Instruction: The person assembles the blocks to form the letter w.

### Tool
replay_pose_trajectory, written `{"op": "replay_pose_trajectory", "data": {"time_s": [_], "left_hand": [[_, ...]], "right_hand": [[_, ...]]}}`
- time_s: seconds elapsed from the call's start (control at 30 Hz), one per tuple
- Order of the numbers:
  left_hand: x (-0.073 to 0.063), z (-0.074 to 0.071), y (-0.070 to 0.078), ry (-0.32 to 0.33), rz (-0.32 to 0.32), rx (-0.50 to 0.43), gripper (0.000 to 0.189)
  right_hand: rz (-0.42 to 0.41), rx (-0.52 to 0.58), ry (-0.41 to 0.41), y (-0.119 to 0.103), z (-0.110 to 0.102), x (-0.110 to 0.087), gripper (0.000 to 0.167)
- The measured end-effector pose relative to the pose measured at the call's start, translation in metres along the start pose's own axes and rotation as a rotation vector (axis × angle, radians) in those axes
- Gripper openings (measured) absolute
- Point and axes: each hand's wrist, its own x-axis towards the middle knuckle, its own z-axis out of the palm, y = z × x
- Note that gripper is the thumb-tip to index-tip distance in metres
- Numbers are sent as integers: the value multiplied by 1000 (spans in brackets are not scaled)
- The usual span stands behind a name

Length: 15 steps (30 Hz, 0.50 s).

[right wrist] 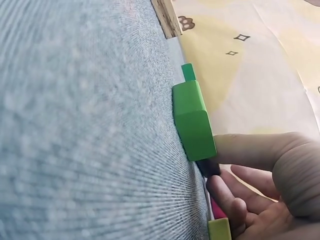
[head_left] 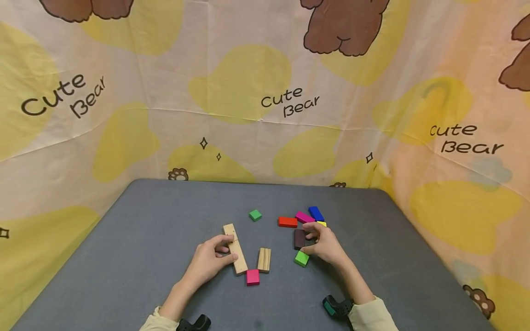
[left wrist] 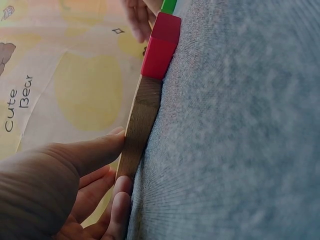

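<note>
From here: left hand point(head_left: 209, 259) curled, fingers narrow on 2 pale wooden blocks point(head_left: 240, 264), end to end on the tabletop point(head_left: 174, 207); right hand point(head_left: 325, 243) pinches the dark block point(head_left: 298, 239) there. Likely light, stiff, slightly slick; best gripped by opposite sides.

1. "Cute Bear" appears in a large black inscription point(head_left: 64, 96) on the left of the patterned cloth point(head_left: 227, 23) hanging behind the counter point(head_left: 186, 202).
2. A smaller inscription point(head_left: 290, 102), also "Cute Bear," marks the cloth's center.
3. A third inscription point(head_left: 467, 139) repeats the words at right.
4. Seen from the left wrist, "Cute Bear" lettering point(left wrist: 19, 102) runs sideways, reading bottom to top, on the cloth.
</note>
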Motion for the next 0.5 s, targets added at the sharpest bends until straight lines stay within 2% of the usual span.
{"op": "replay_pose_trajectory", "data": {"time_s": [0.17,0.5], "left_hand": [[-1,0,0,-4,4,3,45],[0,-2,-1,-13,-4,-5,45]], "right_hand": [[26,8,18,0,0,-2,66],[26,28,64,-1,1,-6,69]]}}
